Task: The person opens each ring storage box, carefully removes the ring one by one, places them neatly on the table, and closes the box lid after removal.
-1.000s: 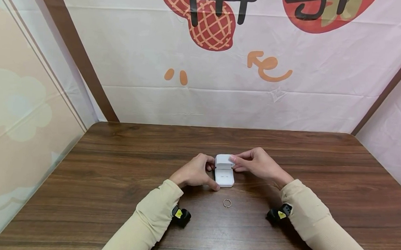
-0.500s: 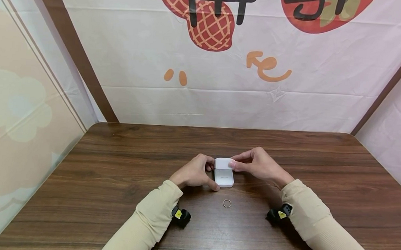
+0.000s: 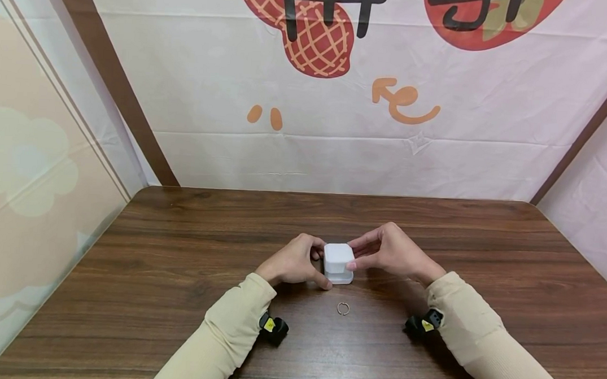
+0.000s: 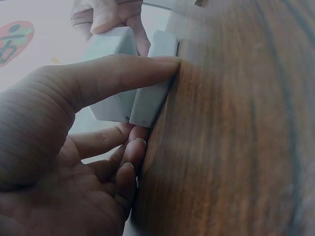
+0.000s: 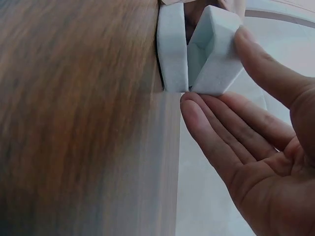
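A small white ring box [image 3: 338, 258] stands on the table, its hinged lid [image 5: 224, 54] tipped well down over the base [image 5: 172, 54] with a wedge-shaped gap left at the front. My left hand [image 3: 296, 261] holds the base from the left, thumb at the front corner and fingers at the back, as the left wrist view shows. On the other side, my right hand [image 3: 393, 254] has its thumb on the lid's front and its fingers by the hinge at the back. A thin ring [image 3: 338, 308] lies on the table in front of the box. The box's inside is mostly hidden.
The brown wood-grain table [image 3: 205, 225] reaches back to a printed white cloth wall [image 3: 335, 162]. Black wrist cameras sit under both cream sleeves [image 3: 239, 311], close over the tabletop.
The lid has swung forward and down from standing raised to nearly meeting the base, with my right thumb moving down along with it. My left hand and the ring have stayed put.
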### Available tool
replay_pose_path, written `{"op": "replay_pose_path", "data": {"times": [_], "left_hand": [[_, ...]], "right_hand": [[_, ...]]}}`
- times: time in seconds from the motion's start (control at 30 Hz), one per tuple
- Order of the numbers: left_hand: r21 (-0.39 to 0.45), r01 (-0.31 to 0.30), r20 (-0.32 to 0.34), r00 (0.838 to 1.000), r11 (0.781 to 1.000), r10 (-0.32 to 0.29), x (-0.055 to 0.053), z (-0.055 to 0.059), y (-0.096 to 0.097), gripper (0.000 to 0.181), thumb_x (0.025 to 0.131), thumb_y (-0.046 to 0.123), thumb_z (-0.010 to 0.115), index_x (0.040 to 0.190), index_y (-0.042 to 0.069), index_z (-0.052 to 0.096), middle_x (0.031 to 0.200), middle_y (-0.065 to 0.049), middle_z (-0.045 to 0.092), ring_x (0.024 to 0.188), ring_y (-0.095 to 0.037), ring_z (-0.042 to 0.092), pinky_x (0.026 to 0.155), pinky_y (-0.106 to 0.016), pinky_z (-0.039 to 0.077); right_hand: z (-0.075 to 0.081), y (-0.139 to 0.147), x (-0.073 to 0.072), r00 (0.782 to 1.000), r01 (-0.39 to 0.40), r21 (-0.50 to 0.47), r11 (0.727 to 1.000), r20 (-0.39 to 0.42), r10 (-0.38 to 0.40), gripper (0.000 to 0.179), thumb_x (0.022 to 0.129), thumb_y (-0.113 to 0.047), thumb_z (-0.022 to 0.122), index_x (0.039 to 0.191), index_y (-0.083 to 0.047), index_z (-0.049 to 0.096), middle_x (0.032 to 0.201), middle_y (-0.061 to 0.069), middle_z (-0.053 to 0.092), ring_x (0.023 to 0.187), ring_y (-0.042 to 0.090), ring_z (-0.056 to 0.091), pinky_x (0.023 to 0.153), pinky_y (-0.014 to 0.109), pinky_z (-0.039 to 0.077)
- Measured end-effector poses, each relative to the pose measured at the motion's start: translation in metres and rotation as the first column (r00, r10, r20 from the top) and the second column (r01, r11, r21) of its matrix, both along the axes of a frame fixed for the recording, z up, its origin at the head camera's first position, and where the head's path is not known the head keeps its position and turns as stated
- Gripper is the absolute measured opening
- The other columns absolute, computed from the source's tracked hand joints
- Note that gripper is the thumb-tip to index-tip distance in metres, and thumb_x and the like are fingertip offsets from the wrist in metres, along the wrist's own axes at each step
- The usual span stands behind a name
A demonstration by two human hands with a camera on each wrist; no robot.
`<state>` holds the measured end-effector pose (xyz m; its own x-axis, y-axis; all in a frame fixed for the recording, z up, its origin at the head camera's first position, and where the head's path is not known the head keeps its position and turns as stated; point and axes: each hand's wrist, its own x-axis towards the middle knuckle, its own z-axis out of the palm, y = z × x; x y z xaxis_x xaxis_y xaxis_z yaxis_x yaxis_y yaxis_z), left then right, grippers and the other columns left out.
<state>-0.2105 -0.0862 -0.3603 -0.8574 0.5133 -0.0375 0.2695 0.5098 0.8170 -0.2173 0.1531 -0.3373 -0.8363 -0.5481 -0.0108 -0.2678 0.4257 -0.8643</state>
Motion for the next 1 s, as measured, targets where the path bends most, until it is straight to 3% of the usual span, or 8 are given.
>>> {"op": "replay_pose_path", "data": {"times": [0.3,0.63,0.83,1.0], "left_hand": [[0.005,0.0,0.008,1.0,1.0,-0.001,-0.001,0.002,0.0,0.051,0.063,0.005,0.094,0.107,-0.002,0.069,0.089,-0.002,0.063,0.086,-0.016,0.056,0.077,-0.025,0.046],[-0.003,-0.008,0.018,1.0,1.0,0.009,-0.001,0.003,0.0,0.057,0.062,0.005,0.094,0.112,-0.004,0.068,0.091,-0.002,0.063,0.088,-0.015,0.056,0.08,-0.025,0.046],[0.005,-0.018,0.037,0.999,1.0,0.018,-0.001,0.003,0.0,0.057,0.062,0.003,0.094,0.112,-0.005,0.067,0.092,-0.003,0.063,0.088,-0.015,0.056,0.08,-0.025,0.046],[-0.008,-0.009,0.04,0.999,1.0,0.009,-0.001,0.006,-0.001,0.06,0.062,0.003,0.095,0.113,-0.005,0.066,0.094,-0.002,0.064,0.089,-0.015,0.057,0.083,-0.026,0.047]], "right_hand": [[0.002,-0.004,0.002,0.999,0.003,-0.01,1.0,0.033,-0.002,0.04,0.073,-0.009,0.091,0.106,0.006,0.075,0.096,0.013,0.076,0.089,0.024,0.075,0.075,0.033,0.059],[0.003,-0.005,0.003,0.999,0.027,0.026,0.999,0.018,-0.027,0.042,0.069,-0.011,0.094,0.103,0.004,0.075,0.093,0.011,0.076,0.085,0.023,0.075,0.073,0.033,0.059],[0.008,-0.002,0.002,1.0,0.001,0.053,0.999,0.004,-0.001,0.044,0.069,-0.016,0.095,0.105,0.001,0.074,0.094,0.008,0.076,0.087,0.023,0.075,0.074,0.032,0.059],[0.016,0.005,0.0,0.999,0.033,0.068,0.997,-0.024,-0.031,0.048,0.073,-0.025,0.093,0.11,0.0,0.074,0.099,0.009,0.076,0.09,0.02,0.074,0.077,0.031,0.058]]}}
